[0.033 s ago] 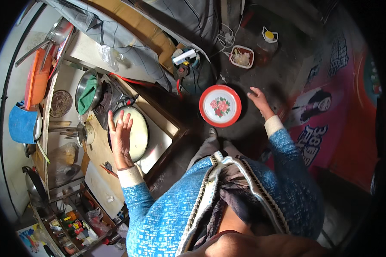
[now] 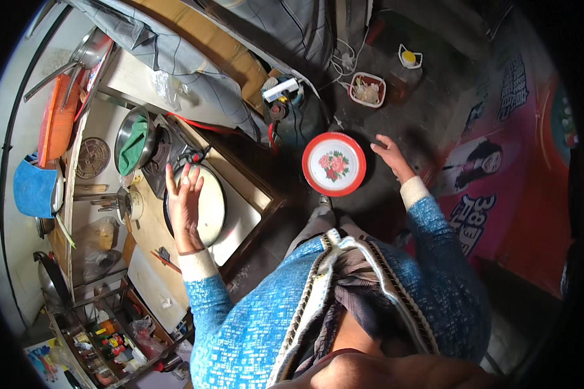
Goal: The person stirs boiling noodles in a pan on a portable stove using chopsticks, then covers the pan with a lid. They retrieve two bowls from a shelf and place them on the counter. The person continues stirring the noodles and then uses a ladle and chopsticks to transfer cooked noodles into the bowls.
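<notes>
My left hand (image 2: pixel 185 206) is raised over the left side of a round, dark-rimmed pan (image 2: pixel 212 211) with a smooth pale-yellow surface. Its fingers are spread and it holds nothing; whether it touches the pan I cannot tell. To the right, my right hand (image 2: pixel 393 159) is held out with fingers apart and nothing in them. Nearest to it is a round enamel tray (image 2: pixel 324 159), white with a red rim and painted flowers, seen beyond my feet. A visible gap separates this hand from the tray's rim.
On the left counter stand a metal bowl (image 2: pixel 123 129) with a green cloth (image 2: pixel 134 144) and a white cutting board (image 2: pixel 156 285). An orange basket (image 2: pixel 55 120) hangs at far left. On the floor are a red-rimmed container of scraps (image 2: pixel 368 91) and a yellow-capped jug (image 2: pixel 405 72).
My right hand appears slightly nearer the tray. The tray sits a little lower in the picture, and my left hand has barely shifted.
</notes>
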The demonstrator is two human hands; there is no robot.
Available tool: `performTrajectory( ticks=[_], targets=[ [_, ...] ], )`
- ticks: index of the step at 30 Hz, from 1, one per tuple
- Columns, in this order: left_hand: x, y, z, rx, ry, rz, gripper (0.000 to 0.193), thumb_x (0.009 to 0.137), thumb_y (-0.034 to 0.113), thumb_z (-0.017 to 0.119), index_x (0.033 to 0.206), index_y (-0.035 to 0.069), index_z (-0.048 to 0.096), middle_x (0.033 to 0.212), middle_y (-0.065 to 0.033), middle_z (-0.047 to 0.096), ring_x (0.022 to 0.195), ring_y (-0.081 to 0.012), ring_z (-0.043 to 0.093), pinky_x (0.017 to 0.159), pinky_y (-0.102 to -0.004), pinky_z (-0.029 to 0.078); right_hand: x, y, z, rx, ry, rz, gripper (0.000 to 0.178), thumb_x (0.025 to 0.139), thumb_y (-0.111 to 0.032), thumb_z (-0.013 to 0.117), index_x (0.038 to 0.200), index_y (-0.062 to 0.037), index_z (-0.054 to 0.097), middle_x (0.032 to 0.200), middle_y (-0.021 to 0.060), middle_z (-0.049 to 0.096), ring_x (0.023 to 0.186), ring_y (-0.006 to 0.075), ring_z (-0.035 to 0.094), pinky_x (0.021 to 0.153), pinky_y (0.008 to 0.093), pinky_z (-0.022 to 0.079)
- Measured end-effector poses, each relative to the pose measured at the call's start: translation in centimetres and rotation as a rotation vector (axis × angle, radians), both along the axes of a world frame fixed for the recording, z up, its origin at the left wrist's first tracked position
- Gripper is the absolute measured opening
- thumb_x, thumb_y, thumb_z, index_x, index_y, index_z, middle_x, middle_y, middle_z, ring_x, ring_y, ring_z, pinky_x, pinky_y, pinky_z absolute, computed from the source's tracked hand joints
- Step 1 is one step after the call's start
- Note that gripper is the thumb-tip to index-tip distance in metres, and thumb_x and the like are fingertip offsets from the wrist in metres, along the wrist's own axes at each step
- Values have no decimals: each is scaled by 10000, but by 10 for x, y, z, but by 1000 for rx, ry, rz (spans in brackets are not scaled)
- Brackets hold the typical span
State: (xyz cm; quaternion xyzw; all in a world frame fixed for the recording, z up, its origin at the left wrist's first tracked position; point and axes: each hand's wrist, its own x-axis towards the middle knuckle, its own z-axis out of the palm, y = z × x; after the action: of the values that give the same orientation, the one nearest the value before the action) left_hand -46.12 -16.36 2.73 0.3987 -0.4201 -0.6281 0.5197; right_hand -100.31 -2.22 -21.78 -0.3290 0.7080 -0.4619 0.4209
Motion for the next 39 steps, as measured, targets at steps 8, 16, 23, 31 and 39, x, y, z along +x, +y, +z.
performTrajectory(
  ticks=[8, 16, 23, 31, 39],
  targets=[
    [-133, -113, -28, 36, -48, -120, 191, 939, 151, 663, 1100, 51, 637, 989, -65, 673, 962, -187, 652, 909, -318, 512, 14, -87, 38, 58, 46, 342, 315, 931, -245, 635, 737, 3, 625, 654, 41, 643, 593, 111, 615, 570, 279, 496],
    [-288, -210, -38, 59, -265, -27, 1181, 834, 363, 782, 1548, 98, -122, 1608, -177, 120, 1385, -299, 349, 1112, -415, 332, -15, -160, -16, 83, -17, 553, 202, 965, -97, 469, 1014, 11, 632, 921, 121, 702, 757, 159, 665, 722, 317, 542],
    [-369, -331, -29, -54, -211, 541, 1381, 681, 383, 892, 1517, -27, -129, 1567, -284, 106, 1440, -338, 222, 1161, -404, 240, -110, -218, 11, 90, -85, 1187, 261, 948, -167, 625, 1129, 21, 632, 979, 116, 708, 877, 170, 663, 788, 335, 530],
    [-499, -342, 20, -362, -149, 281, 1076, 716, 348, 861, 1472, -22, 191, 1433, -198, 398, 1334, -282, 390, 1110, -370, 317, -129, -327, 86, -122, -115, 1370, 372, 912, -107, 588, 1260, 13, 538, 1067, 78, 650, 950, 150, 602, 854, 320, 500],
    [-530, -256, 68, -427, -317, 248, 827, 800, 285, 806, 1396, -34, 329, 1307, -176, 542, 1206, -252, 523, 1041, -355, 407, -88, -462, 229, -460, -38, 1349, 693, 981, -324, 553, 1521, -36, 226, 1522, 184, 360, 1364, 275, 420, 1122, 402, 336]
  ],
)
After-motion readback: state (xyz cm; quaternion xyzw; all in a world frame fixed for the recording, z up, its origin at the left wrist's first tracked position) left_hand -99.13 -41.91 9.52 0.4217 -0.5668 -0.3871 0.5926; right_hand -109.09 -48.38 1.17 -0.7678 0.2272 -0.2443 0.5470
